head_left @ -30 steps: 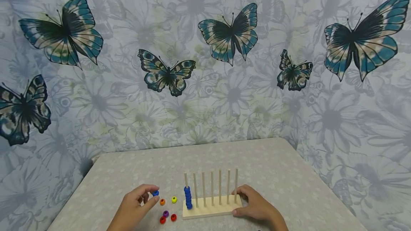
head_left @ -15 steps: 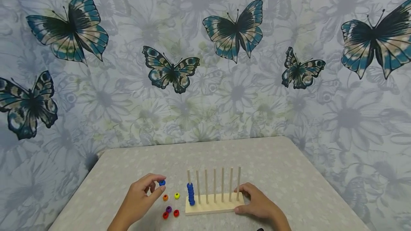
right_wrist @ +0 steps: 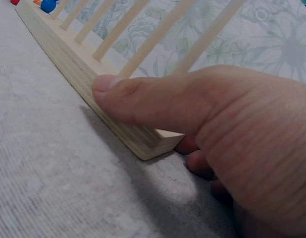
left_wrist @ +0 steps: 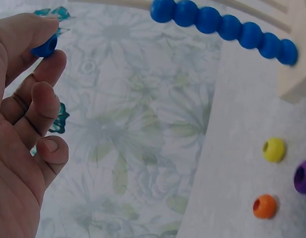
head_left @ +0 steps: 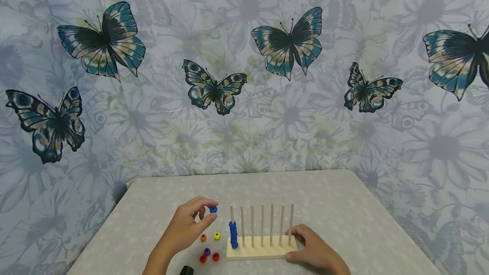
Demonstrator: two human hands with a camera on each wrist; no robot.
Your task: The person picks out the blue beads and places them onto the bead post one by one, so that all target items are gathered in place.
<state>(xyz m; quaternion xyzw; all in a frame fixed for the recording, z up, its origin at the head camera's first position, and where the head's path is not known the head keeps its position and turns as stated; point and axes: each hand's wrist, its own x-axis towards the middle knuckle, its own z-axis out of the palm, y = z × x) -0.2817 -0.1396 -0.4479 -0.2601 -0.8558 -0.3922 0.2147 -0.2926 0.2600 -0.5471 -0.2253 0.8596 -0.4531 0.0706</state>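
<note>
Between thumb and forefinger my left hand point(head_left: 187, 224) pinches a blue bead point(head_left: 213, 209), raised a little left of the leftmost peg's top. A stack of several blue beads point(left_wrist: 207, 20) sits on that leftmost peg. The pegs rise from a pale wooden board point(head_left: 263, 253), and the other pegs carry no beads. At the board's right end, my right hand point(head_left: 315, 247) grips it, the thumb point(right_wrist: 143, 99) along the front edge and the fingers behind, partly hidden.
Loose beads lie left of the board: an orange bead point(head_left: 203, 237), a yellow bead point(head_left: 217, 236), a purple bead point(head_left: 207, 251) and two red beads point(head_left: 215, 256). A black object point(head_left: 186, 270) shows at the bottom edge. A patterned wall point(head_left: 290, 139) stands behind the table point(head_left: 324, 194).
My left hand has risen and moved right with the blue bead, nearer the leftmost peg. The right hand keeps its hold on the board's end. The head view has shifted slightly.
</note>
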